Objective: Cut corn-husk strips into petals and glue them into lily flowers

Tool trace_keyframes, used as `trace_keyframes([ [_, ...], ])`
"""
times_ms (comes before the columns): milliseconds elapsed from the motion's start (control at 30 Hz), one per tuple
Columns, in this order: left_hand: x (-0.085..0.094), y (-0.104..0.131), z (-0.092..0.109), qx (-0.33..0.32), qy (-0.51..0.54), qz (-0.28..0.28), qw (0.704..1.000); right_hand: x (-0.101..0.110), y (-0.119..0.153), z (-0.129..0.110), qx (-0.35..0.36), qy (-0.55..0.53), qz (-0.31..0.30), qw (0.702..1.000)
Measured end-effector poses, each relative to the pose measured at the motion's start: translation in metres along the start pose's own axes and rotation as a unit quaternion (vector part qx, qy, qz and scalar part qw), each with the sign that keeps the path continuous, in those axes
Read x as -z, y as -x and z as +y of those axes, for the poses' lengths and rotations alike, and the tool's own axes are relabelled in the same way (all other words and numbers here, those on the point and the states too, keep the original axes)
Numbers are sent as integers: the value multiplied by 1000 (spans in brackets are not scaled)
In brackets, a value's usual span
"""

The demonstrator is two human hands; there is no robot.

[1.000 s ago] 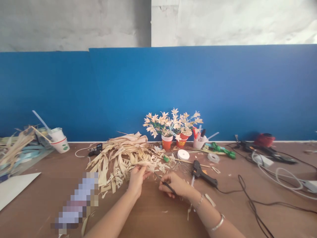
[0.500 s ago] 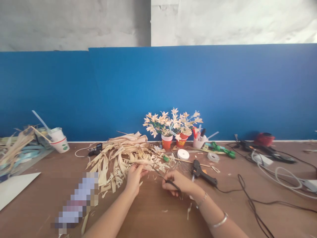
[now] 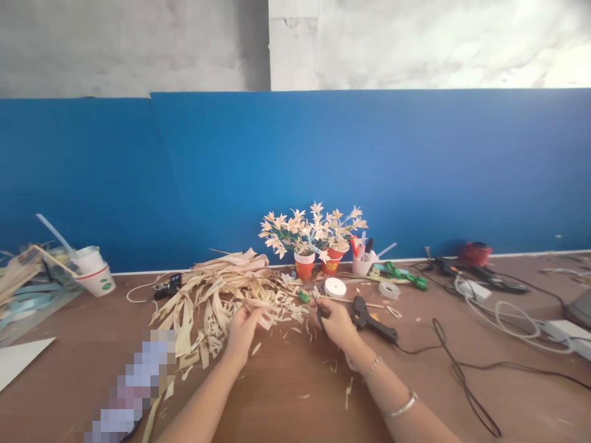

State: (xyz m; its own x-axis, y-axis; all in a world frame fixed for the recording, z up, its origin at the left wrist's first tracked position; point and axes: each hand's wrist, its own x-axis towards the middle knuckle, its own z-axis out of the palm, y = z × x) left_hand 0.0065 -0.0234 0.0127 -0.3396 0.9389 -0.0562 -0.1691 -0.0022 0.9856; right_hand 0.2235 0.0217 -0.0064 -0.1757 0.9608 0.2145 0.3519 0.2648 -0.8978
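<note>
Between the thumb and fingers of my left hand (image 3: pixel 243 332) is a pale piece of dried husk (image 3: pixel 264 314), held at the front of the husk pile (image 3: pixel 215 295). My right hand (image 3: pixel 333 321) is closed around dark-handled scissors (image 3: pixel 318 317), whose blades point up and away from the husk piece. Small cut scraps (image 3: pixel 295 311) lie on the table between and beyond my hands. Close to my right hand are a black glue gun (image 3: pixel 373 321) and a white roll of tape (image 3: pixel 335 287).
Paper cups with pale husk flowers (image 3: pixel 305 266) stand by the blue partition (image 3: pixel 295 166). A pen cup (image 3: pixel 362 264) and green wrapped pieces (image 3: pixel 404 275) are beside them. Black and white cables (image 3: pixel 455 363) run over the right side. A white cup (image 3: pixel 96 280) stands at left.
My right hand has drawn the scissors away from the husk piece and turned them upward. My left hand still holds the piece. The whole view has shifted slightly.
</note>
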Motion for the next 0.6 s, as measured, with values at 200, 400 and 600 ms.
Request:
trace_keyframes([
  [200, 11, -9, 1, -11, 1, 73, 997, 0, 2, 1, 42, 107, -31, 993],
  [400, 5, -7, -4, 19, 30, 19, 999, -5, 9, -5, 87, 86, -136, 983],
  [600, 0, -5, -9, 24, 63, 6, 998, -4, 5, 3, 20, 74, -78, 994],
])
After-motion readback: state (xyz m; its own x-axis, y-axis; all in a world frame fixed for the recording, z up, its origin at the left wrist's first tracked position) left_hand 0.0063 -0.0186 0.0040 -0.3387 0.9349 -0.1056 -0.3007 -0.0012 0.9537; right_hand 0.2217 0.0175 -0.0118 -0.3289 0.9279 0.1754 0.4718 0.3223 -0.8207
